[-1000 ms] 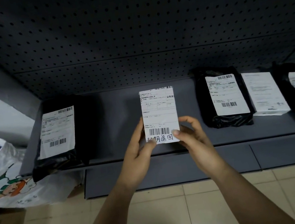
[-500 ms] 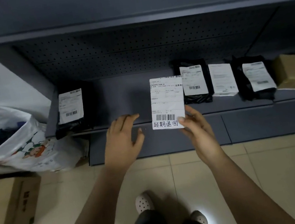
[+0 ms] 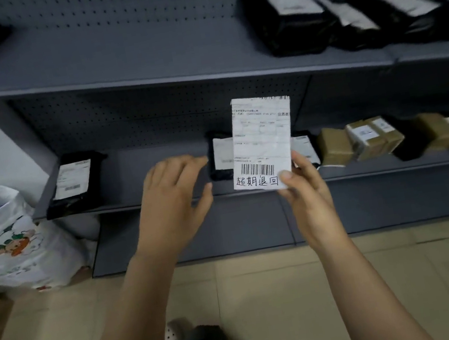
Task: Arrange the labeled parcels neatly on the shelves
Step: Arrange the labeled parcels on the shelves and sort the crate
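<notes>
While my right hand (image 3: 309,197) pinches a lower corner of the white labelled parcel (image 3: 263,142) at frame centre, before the lower shelf (image 3: 133,171), my left hand (image 3: 172,206) hovers beside it, open and seemingly empty.

Lower shelf (image 3: 127,169): black parcel (image 3: 74,184) left of grip, brown boxes (image 3: 373,137) right.
Upper shelf (image 3: 120,47): black parcels (image 3: 290,20) above, right.

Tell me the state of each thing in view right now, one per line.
white parcel, held upright in the air, label facing the camera.
right grip, pinching the white parcel's lower corner.
left grip, open, holding nothing.
left black parcel, lying flat on lower shelf, label up.
brown boxes, resting on lower shelf.
white bag, open on the floor.
</notes>
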Demonstrator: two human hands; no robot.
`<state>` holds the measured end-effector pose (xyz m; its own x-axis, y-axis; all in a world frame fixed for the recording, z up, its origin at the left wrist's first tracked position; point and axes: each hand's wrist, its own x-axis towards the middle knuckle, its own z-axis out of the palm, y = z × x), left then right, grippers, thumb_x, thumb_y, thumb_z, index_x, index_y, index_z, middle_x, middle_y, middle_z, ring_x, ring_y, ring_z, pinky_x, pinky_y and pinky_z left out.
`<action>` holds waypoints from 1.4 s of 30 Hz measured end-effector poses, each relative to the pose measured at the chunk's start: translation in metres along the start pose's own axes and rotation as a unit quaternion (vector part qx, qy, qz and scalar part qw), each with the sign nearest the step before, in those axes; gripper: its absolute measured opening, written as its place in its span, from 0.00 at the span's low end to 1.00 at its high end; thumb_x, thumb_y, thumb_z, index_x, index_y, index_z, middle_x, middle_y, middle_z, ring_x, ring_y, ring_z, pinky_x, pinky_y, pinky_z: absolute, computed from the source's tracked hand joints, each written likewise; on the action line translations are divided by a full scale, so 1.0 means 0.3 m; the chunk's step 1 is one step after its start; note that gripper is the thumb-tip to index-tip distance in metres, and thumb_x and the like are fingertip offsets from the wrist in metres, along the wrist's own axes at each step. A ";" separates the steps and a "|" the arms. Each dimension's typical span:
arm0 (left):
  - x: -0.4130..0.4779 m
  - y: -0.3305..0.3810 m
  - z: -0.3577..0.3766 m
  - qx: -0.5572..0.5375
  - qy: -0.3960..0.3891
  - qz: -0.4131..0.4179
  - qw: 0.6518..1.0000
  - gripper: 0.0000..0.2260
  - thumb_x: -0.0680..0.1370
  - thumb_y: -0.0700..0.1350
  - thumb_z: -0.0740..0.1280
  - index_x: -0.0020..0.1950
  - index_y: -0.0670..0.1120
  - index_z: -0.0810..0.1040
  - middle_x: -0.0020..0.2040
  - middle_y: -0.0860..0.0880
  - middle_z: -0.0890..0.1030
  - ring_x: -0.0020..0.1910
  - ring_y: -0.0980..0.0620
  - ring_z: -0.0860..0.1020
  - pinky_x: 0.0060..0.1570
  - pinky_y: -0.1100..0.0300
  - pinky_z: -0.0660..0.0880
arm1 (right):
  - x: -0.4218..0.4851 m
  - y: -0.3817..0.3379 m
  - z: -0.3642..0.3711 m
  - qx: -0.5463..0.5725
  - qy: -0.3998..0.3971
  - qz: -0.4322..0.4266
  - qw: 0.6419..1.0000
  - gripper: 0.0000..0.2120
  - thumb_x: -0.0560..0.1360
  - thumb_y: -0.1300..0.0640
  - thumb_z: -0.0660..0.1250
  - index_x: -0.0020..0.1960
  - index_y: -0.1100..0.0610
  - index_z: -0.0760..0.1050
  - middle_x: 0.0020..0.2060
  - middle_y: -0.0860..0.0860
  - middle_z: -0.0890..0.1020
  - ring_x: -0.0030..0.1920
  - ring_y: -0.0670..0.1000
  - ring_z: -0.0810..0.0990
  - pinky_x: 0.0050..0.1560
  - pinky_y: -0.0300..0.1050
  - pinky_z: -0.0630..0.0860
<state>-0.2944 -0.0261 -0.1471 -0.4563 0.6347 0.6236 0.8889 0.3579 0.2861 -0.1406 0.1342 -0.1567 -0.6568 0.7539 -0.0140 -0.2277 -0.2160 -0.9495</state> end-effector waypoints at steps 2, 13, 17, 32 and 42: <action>0.078 0.092 -0.035 0.001 0.036 0.047 0.998 0.15 0.74 0.44 0.70 0.60 0.43 0.79 0.53 0.46 0.79 0.52 0.45 0.75 0.54 0.51 0.69 | -0.003 -0.102 -0.044 -0.004 0.008 -0.041 0.999 0.29 0.63 0.51 0.73 0.63 0.50 0.75 0.57 0.49 0.83 0.64 0.54 0.78 0.63 0.49 0.74; 0.394 0.400 -0.111 -0.071 0.133 0.175 0.973 0.13 0.75 0.43 0.70 0.59 0.42 0.80 0.53 0.46 0.79 0.54 0.47 0.73 0.58 0.54 0.67 | -0.033 -0.493 -0.180 0.022 0.041 -0.212 0.976 0.37 0.67 0.52 0.70 0.72 0.63 0.65 0.59 0.56 0.78 0.57 0.53 0.78 0.48 0.39 0.76; 0.474 0.436 -0.087 -0.108 0.129 0.201 0.965 0.14 0.75 0.43 0.70 0.60 0.42 0.79 0.53 0.46 0.79 0.55 0.46 0.74 0.59 0.53 0.67 | -0.038 -0.548 -0.194 0.012 0.068 -0.247 0.967 0.38 0.68 0.52 0.69 0.73 0.64 0.63 0.60 0.57 0.76 0.51 0.47 0.79 0.47 0.37 0.76; 0.669 0.392 0.151 -0.278 0.052 0.309 0.908 0.13 0.76 0.44 0.69 0.59 0.42 0.80 0.53 0.46 0.79 0.55 0.47 0.74 0.58 0.52 0.69 | -0.023 -0.431 -0.186 -0.020 0.320 -0.248 0.914 0.37 0.66 0.51 0.69 0.72 0.61 0.66 0.63 0.59 0.79 0.64 0.59 0.76 0.62 0.52 0.74; 0.517 0.531 0.464 -0.344 -0.174 0.316 0.867 0.17 0.74 0.49 0.66 0.61 0.46 0.77 0.55 0.49 0.77 0.56 0.49 0.71 0.58 0.55 0.65 | -0.194 -0.204 -0.339 0.031 0.488 -0.128 0.863 0.37 0.63 0.45 0.68 0.69 0.58 0.71 0.57 0.54 0.83 0.56 0.49 0.80 0.58 0.48 0.72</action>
<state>-0.2295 0.2248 -0.1061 0.2526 0.7658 0.5914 0.7256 -0.5543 0.4077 -0.0153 0.1667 -0.1298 0.3313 0.9391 -0.0915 -0.3336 0.0259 -0.9423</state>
